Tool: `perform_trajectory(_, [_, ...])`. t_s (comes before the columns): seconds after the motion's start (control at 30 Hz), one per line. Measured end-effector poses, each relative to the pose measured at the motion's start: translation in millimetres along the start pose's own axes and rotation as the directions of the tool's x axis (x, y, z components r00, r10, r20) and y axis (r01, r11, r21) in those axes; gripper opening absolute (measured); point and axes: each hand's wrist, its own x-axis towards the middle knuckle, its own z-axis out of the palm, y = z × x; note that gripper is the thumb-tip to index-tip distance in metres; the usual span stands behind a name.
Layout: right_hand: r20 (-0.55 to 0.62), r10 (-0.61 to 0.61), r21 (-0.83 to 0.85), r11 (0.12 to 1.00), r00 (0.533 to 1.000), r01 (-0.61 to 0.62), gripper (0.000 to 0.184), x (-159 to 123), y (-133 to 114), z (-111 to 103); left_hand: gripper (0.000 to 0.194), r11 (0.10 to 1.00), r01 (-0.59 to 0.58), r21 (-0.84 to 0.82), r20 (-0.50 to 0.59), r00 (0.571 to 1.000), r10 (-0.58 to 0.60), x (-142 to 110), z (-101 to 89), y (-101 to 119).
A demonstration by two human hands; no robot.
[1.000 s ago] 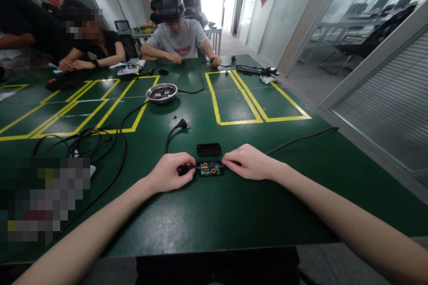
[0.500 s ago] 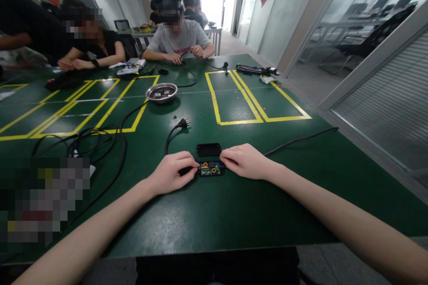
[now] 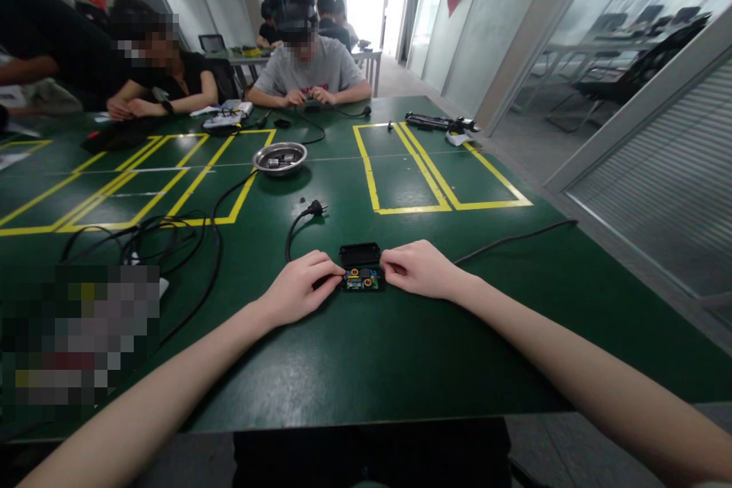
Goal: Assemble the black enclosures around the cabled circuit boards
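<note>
My left hand [image 3: 302, 287] is closed, with thumb and fingertips pinched at the left end of a small open black plastic case [image 3: 382, 286]. A green circuit board [image 3: 354, 284] with copper-coloured ring coils and blue wires sits inside it. My right hand [image 3: 422, 268] is closed too, its fingertips at the case's right end. Just behind lies a black case cover [image 3: 359, 253], hollow side up. A short black cord with a plug [image 3: 314, 208] runs behind my left hand. Another black cable [image 3: 515, 237] passes behind my right hand; where both cords end is hidden by my fingers.
A metal bowl [image 3: 280, 158] with small metal parts stands ahead on the green table [image 3: 343, 374]. Tangled black cables [image 3: 154, 236] lie left, beside a pixelated area. A black tripod-like object [image 3: 440, 123] lies far right. Across the table, a person in grey [image 3: 317, 69] handles something small.
The view has tilted slightly. Both my hands stay at the case's ends with little movement. The person opposite has brought both hands together over a small object.
</note>
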Motion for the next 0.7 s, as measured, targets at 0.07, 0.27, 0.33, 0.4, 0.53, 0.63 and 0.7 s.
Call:
perform_trajectory(0.07, [-0.084, 0.013, 0.045, 0.999, 0.996, -0.009, 0.017, -0.9, 4.9, 2.6, 0.023, 0.999, 0.044, -0.016, -0.042, 0.998, -0.045, -0.1, 1.7, -3.3])
perform_trajectory(0.27, [-0.28, 0.128, 0.156, 0.984, 0.951, -0.086, 0.026, 0.3, 14.9, 7.6, 0.033, 0.99, 0.12, 0.067, -0.068, 0.991, -0.116, 1.1, 3.7, -9.9])
perform_trajectory(0.33, [-0.248, 0.081, 0.175, 0.984, 0.965, -0.038, 0.03, 1.3, 14.1, 10.0, 0.033, 0.991, 0.094, 0.095, -0.014, 0.996, -0.094, 1.0, 3.7, -11.1])
perform_trajectory(0.4, [-0.222, 0.061, 0.206, 0.979, 0.973, -0.014, 0.023, 1.5, 11.0, 12.0, 0.035, 0.993, 0.061, 0.097, 0.025, 0.998, -0.064, 0.2, 3.7, -11.8])
perform_trajectory(0.53, [-0.195, 0.116, 0.335, 0.941, 0.974, -0.045, 0.016, 0.2, 2.4, 11.7, 0.037, 1.0, 0.003, 0.024, 0.018, 1.0, -0.003, -2.2, 3.3, -11.4])
perform_trajectory(0.63, [-0.134, 0.181, 0.503, 0.859, 0.974, -0.091, 0.014, -0.3, -2.2, 9.1, 0.039, 0.996, -0.006, -0.084, -0.011, 1.0, 0.005, -3.2, 2.1, -8.7])
perform_trajectory(0.7, [-0.104, 0.205, 0.618, 0.78, 0.973, -0.099, 0.01, 0.0, -4.0, 8.1, 0.044, 0.99, -0.008, -0.144, -0.02, 1.0, 0.005, -3.4, 0.9, -6.3])
